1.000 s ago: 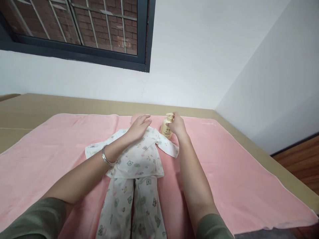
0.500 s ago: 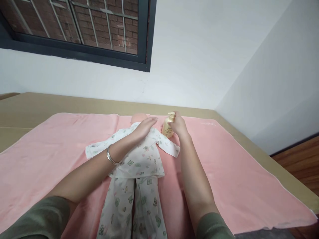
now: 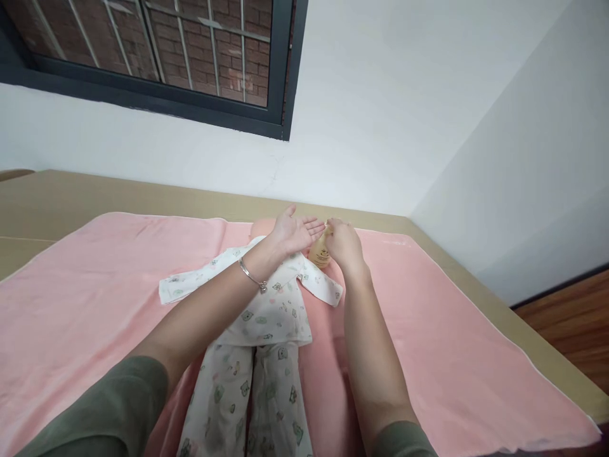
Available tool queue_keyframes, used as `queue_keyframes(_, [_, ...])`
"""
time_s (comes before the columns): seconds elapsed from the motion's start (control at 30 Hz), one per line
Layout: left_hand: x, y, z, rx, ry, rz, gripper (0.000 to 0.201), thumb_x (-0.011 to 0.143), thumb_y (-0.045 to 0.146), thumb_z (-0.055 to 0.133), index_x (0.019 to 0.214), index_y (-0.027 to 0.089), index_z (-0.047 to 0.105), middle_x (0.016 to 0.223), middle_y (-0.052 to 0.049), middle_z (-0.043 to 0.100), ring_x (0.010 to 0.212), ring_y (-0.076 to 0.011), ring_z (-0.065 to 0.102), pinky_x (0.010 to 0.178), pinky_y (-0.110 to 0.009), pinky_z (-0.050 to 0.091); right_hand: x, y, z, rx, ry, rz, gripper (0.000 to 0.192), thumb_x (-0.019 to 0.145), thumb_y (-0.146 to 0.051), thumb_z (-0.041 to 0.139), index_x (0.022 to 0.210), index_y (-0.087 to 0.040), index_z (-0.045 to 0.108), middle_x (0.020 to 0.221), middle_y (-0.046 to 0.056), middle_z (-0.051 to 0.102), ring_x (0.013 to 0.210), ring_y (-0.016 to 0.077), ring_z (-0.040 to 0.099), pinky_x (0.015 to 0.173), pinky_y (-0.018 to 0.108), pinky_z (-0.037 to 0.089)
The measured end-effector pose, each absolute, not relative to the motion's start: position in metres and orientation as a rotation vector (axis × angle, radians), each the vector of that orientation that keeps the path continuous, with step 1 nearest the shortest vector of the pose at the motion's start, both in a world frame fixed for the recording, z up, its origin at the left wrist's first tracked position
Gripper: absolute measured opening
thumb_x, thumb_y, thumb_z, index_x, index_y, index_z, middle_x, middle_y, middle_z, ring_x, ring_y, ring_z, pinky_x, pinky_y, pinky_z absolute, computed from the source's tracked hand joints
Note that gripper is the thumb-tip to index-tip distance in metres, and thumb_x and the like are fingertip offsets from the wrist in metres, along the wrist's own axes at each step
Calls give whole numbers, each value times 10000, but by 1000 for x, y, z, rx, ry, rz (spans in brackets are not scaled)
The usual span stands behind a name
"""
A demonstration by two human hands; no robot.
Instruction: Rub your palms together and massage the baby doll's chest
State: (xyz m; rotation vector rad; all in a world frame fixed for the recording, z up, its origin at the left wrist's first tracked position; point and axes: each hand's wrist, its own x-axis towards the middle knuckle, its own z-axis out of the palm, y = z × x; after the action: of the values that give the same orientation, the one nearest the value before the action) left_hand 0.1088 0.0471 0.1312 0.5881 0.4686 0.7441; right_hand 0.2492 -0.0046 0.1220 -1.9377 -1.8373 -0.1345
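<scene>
My left hand (image 3: pixel 297 232) is palm up with its fingers stretched out, by the top of a yellow pump bottle (image 3: pixel 320 255). Closed over the bottle's pump head is my right hand (image 3: pixel 344 244), which hides most of the pump. The bottle stands upright beside a doll's head (image 3: pixel 261 227), partly covered by my left hand. A white printed baby shirt (image 3: pixel 285 314) with spread sleeves dresses the doll, above matching trousers (image 3: pixel 280 387). My left forearm passes over the shirt.
A pink blanket (image 3: pixel 428 330) lies under the doll on a wooden table (image 3: pixel 118 187). Behind the table rises a white wall (image 3: pixel 361 127) with a dark-framed barred window (image 3: pixel 190 105).
My left hand has turned palm up and moved right, close to the bottle. My right hand has shifted from the bottle's side onto its pump head.
</scene>
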Motion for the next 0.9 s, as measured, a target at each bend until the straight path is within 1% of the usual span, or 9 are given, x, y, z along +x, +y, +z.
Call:
queue_keyframes(0.07, [110,47,131,512,425,732,799,984,566,203,1604,63,193,1585,-251,398,1417,-296,497,1075,-414,506,249,-6,124,-1958,-1814,-110,350,875,-84,421,1114,-137,671,1152,149,715,1130,285,627,1062,398,406])
queue_keyframes(0.17, [106,45,131,493,424,716,775,988,553,245,1605,85,212,1586,-241,402,1399,-302,518,1079,-426,508,247,-5,124,-1948,-1848,-121,356,870,-78,413,1117,-127,665,1174,163,705,1175,287,608,1077,399,400])
queue_keyframes(0.37, [72,23,138,527,447,727,751,998,525,282,1583,56,257,1576,-235,427,1443,-265,474,1113,-365,476,244,1,118,-1978,-1902,-149,517,900,-70,343,1374,-38,548,1485,206,533,1432,338,421,1196,492,296])
queue_keyframes(0.53, [31,-1,139,563,463,735,722,991,490,333,1574,67,286,1566,-232,447,1440,-263,481,1146,-379,442,239,1,119,-2036,-1836,-75,635,872,-87,380,1505,-57,430,1625,196,353,1513,426,269,1179,657,266])
queue_keyframes(0.6, [19,-9,139,565,490,746,704,990,474,345,1579,92,287,1564,-220,457,1434,-263,489,1162,-392,426,229,-3,121,-1967,-1784,-68,646,866,-93,385,1509,-64,429,1640,194,324,1539,415,214,1193,675,234])
queue_keyframes(0.67, [11,-18,141,558,519,760,695,991,460,356,1576,92,290,1562,-215,461,1440,-263,481,1182,-394,403,209,-11,123,-1807,-1770,-49,610,912,-136,354,1516,-83,428,1646,171,322,1555,363,202,1228,629,220])
queue_keyframes(0.77, [4,-33,148,555,466,772,667,1006,454,322,1553,73,331,1536,-218,491,1440,-281,477,1216,-424,357,169,-33,124,-1548,-1885,36,572,1023,-316,291,1560,-135,369,1658,127,314,1568,282,198,1267,546,209])
queue_keyframes(0.83, [-2,-43,156,568,355,770,656,1018,480,273,1539,94,367,1512,-201,523,1435,-302,480,1235,-476,323,141,-51,123,-1430,-2017,44,615,1047,-422,282,1600,-153,279,1685,119,245,1585,285,109,1276,572,150])
queue_keyframes(0.9, [-8,-51,165,577,260,779,670,1022,525,231,1538,124,379,1514,-174,529,1451,-314,457,1250,-514,286,119,-70,121,-1350,-2085,-35,690,1050,-476,285,1637,-155,116,1713,123,121,1587,319,-7,1264,639,78])
